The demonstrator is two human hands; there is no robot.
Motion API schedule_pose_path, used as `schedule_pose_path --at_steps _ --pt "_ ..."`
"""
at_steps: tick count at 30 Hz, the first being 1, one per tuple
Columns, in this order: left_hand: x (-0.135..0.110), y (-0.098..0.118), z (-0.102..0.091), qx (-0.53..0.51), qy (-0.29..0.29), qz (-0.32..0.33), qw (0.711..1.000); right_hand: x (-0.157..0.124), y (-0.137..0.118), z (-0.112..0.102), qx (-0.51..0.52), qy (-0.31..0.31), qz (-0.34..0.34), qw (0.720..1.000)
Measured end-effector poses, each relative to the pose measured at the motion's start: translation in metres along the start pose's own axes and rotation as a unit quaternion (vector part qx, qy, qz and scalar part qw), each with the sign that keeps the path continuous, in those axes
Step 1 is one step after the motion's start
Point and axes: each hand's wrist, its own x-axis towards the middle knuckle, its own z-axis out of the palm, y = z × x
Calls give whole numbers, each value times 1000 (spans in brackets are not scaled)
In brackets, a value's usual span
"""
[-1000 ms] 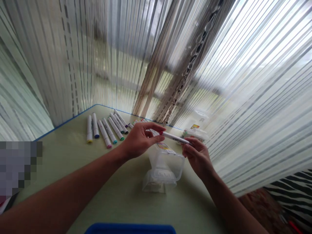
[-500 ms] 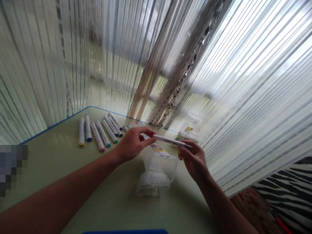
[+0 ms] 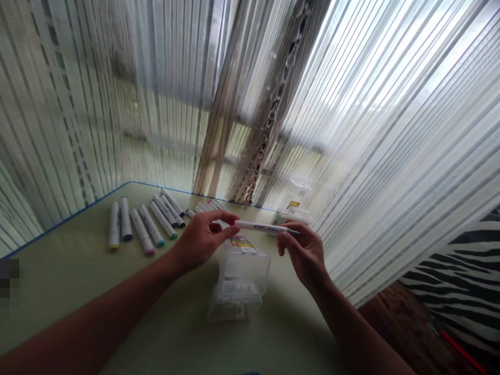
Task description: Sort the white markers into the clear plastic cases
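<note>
A white marker [image 3: 260, 226] is held level in the air between both hands. My left hand [image 3: 201, 235] pinches its left end between thumb and fingers, where a little red shows. At the other end, my right hand [image 3: 302, 252] grips the grey tip; its fingertips partly hide that end. Below the marker stands an open clear plastic case [image 3: 245, 273], with a coloured label [image 3: 241, 241] on its upper part. To the left, several white markers [image 3: 142, 232] with differently coloured ends lie on the pale green table [image 3: 167, 312].
Behind my left hand lie more markers [image 3: 213, 204], partly covered by it. A second clear case [image 3: 295, 214] with a yellow label stands at the back right, near the string curtain [image 3: 172, 104]. Blue edging [image 3: 94, 202] lines the table. Zebra-striped fabric [image 3: 457, 276] hangs at right.
The camera has turned a little, so the table and hands appear further left. Both hands keep hold of the marker, which looks closer to level.
</note>
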Motion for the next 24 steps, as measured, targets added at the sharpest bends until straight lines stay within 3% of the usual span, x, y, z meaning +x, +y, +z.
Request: schedule_pose_path --at_steps 7,14,17,24 --pt "-8 21 4 -47 30 75 996 3 -9 3 0 2 -11 1000" --pt "-7 27 -4 -122 17 80 989 -10 -42 2 -178 8 -95 979" --pt "-5 29 -6 -168 8 75 983 -23 -61 7 -283 -12 -132 950" --pt "-10 34 -3 -191 -49 73 978 -48 -92 20 -496 22 -215 841"
